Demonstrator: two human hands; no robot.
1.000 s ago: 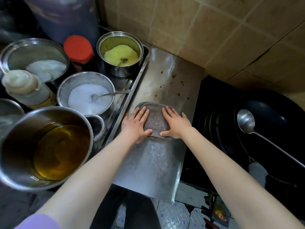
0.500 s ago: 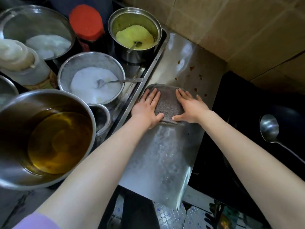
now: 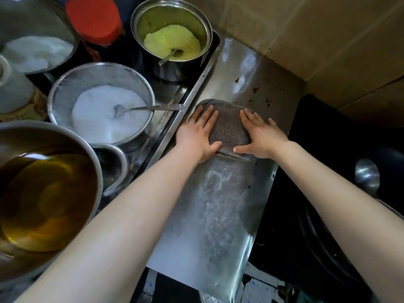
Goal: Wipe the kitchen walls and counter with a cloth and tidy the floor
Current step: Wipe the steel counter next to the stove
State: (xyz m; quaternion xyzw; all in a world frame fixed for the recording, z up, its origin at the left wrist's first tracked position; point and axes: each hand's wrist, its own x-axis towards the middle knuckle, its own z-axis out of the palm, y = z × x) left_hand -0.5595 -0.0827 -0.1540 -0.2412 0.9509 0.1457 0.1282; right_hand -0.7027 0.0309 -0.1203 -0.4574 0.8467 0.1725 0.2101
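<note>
2 flat, open hands, left hand [image 3: 195, 136] and right hand [image 3: 262, 136], press the grey cloth [image 3: 229, 130] onto the steel counter [image 3: 218, 215]

Dim light, counter [image 3: 236, 68] glare, warped edges

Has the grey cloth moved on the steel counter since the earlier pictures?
Yes. The cloth, under both hands, has moved away from the person toward the brown stains near the wall.

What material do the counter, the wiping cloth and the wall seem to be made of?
Counter: likely stainless steel, shiny, showing reflections and wet streaks.
Cloth: grey, coarse speckled fabric, perhaps microfibre; matte.
Wall: beige tiles with dark grout lines, probably ceramic, dull finish.
</note>
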